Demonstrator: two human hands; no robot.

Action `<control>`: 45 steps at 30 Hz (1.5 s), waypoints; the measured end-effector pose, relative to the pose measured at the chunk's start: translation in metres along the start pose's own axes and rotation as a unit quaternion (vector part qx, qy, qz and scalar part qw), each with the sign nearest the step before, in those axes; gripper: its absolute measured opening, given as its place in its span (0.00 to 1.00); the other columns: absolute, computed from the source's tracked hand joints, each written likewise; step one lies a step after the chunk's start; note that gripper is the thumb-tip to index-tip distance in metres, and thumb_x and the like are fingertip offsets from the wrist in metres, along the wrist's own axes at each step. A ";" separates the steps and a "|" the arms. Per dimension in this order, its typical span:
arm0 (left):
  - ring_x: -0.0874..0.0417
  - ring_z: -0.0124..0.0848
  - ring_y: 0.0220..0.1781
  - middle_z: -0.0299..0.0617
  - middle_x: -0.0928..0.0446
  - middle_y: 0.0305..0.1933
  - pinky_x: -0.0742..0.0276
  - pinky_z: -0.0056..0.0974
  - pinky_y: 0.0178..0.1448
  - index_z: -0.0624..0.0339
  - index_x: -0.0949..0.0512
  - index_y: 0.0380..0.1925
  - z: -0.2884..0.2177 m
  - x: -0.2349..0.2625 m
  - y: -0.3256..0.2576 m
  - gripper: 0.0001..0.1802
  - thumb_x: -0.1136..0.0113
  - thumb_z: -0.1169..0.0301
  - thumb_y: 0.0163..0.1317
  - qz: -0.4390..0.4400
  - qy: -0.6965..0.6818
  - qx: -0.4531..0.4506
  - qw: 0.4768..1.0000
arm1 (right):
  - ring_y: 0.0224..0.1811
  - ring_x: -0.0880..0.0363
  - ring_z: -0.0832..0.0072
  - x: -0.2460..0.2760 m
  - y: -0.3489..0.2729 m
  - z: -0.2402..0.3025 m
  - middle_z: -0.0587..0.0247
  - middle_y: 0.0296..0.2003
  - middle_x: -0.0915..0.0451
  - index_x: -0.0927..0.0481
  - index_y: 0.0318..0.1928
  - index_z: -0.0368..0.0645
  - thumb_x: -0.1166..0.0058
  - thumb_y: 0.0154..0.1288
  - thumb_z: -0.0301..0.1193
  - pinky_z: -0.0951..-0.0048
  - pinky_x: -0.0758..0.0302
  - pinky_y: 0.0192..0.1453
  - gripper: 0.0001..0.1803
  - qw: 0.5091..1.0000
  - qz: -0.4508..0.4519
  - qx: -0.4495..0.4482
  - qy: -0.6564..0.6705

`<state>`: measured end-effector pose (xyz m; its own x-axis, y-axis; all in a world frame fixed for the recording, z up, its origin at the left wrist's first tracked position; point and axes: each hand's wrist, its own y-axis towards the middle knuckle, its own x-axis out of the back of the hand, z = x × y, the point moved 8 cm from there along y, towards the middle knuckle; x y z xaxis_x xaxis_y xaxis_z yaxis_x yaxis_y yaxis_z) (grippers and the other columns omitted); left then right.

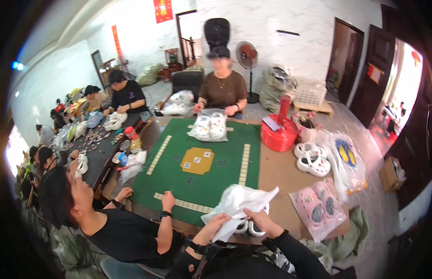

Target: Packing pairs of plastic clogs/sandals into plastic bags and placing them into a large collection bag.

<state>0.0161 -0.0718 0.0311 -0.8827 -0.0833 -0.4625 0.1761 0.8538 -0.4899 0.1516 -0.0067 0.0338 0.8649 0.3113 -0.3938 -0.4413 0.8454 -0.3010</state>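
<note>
My left hand point(217, 226) pinches one edge of a crinkled white plastic bag point(235, 199) at the table's near edge. On the other side, my right hand point(263, 221) grips the same bag, its fingers partly hidden by the plastic. Below the bag and between my hands, part of a pair of white clogs point(256, 229) shows; whether they are inside the bag, I cannot tell. To the right of my right hand lies a pair of pink clogs point(313, 204) in a clear bag.
A green mat point(216, 176) with printed tiles covers much of the table. Across it, a person holds bagged white clogs point(210, 126); another person sits at my left. White clogs point(312, 159), a red twine roll point(277, 135) with a phone on it, and bagged yellow-blue shoes point(346, 152) stand right.
</note>
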 end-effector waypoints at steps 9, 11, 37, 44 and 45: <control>0.36 0.18 0.16 0.31 0.36 0.16 0.39 0.23 0.19 0.57 0.32 0.26 -0.060 0.035 -0.013 0.09 0.54 0.65 0.62 -0.224 0.209 -0.243 0.920 | 0.32 0.25 0.73 0.032 -0.003 -0.008 0.61 0.32 0.23 0.27 0.41 0.33 0.47 0.50 0.28 0.72 0.30 0.35 0.17 0.978 -0.081 0.052 -0.183; 0.37 0.18 0.16 0.31 0.37 0.16 0.41 0.25 0.19 0.58 0.33 0.27 -0.099 0.024 -0.029 0.09 0.57 0.66 0.63 -0.253 0.135 -0.324 0.901 | 0.30 0.25 0.74 0.060 -0.006 -0.005 0.59 0.27 0.23 0.26 0.38 0.33 0.51 0.52 0.29 0.71 0.31 0.33 0.14 0.932 -0.220 0.090 -0.272; 0.26 0.47 0.32 0.49 0.26 0.29 0.32 0.44 0.36 0.64 0.24 0.28 -0.044 0.095 0.000 0.13 0.53 0.65 0.59 -0.384 0.537 -0.290 0.693 | 0.49 0.36 0.46 0.060 0.019 -0.095 0.37 0.46 0.35 0.39 0.51 0.30 0.49 0.43 0.35 0.58 0.37 0.54 0.33 0.823 -0.195 -0.032 -0.532; 0.26 0.47 0.32 0.48 0.26 0.28 0.31 0.43 0.35 0.62 0.24 0.29 -0.040 0.088 -0.014 0.13 0.53 0.64 0.58 -0.380 0.508 -0.310 0.708 | 0.41 0.29 0.48 0.067 0.024 -0.087 0.38 0.38 0.29 0.32 0.41 0.30 0.52 0.49 0.35 0.56 0.31 0.44 0.22 0.778 -0.245 -0.006 -0.578; 0.26 0.47 0.32 0.48 0.26 0.28 0.32 0.43 0.35 0.62 0.24 0.29 -0.040 0.090 -0.015 0.13 0.53 0.64 0.58 -0.383 0.499 -0.308 0.714 | 0.38 0.27 0.48 0.069 0.024 -0.081 0.39 0.34 0.26 0.30 0.39 0.30 0.54 0.50 0.34 0.57 0.30 0.43 0.19 0.791 -0.254 -0.013 -0.556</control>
<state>-0.0833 -0.0715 0.0265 -0.5431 -0.5010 0.6738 -0.4781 0.8442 0.2424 0.1816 -0.0002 -0.0714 0.6013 0.1356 0.7874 0.0397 0.9792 -0.1989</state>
